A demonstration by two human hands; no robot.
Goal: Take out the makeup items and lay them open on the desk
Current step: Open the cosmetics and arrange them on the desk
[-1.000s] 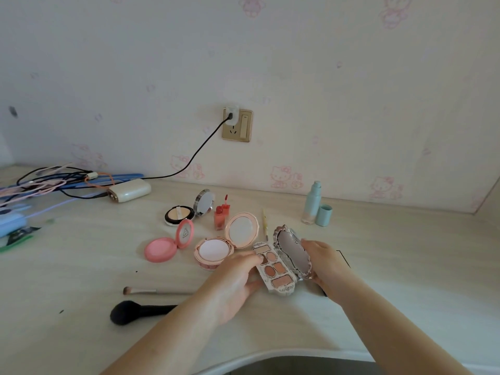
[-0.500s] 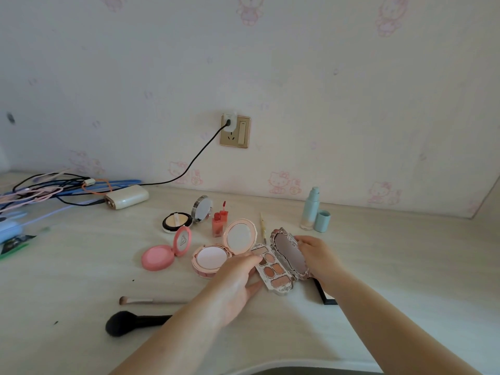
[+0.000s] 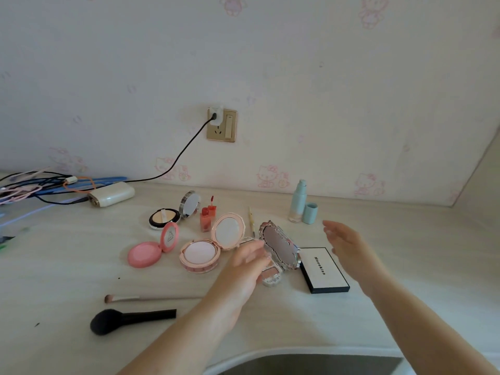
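Observation:
An ornate silver eyeshadow palette (image 3: 280,247) lies open on the desk, mirror lid tilted up. My left hand (image 3: 247,269) hovers over its pans with relaxed fingers, hiding most of them. My right hand (image 3: 347,247) is lifted to the right, open and holding nothing. A closed white box palette with black edges (image 3: 323,269) lies right of the silver one. To the left, a rose-gold compact (image 3: 208,246), a pink blush compact (image 3: 153,246) and a black powder compact (image 3: 173,213) lie open. Red lip tints (image 3: 207,216) stand behind them.
A teal bottle (image 3: 297,201) and its cap (image 3: 309,213) stand near the wall. A thin brush (image 3: 151,297) and a black powder brush (image 3: 127,319) lie front left. A power bank (image 3: 111,194) and tangled cables (image 3: 35,186) occupy the far left. The desk's curved edge (image 3: 270,353) is in front.
Both hands have let go of the silver palette, which now rests open on the desk. My right hand has moved up and to the right, uncovering the white box palette.

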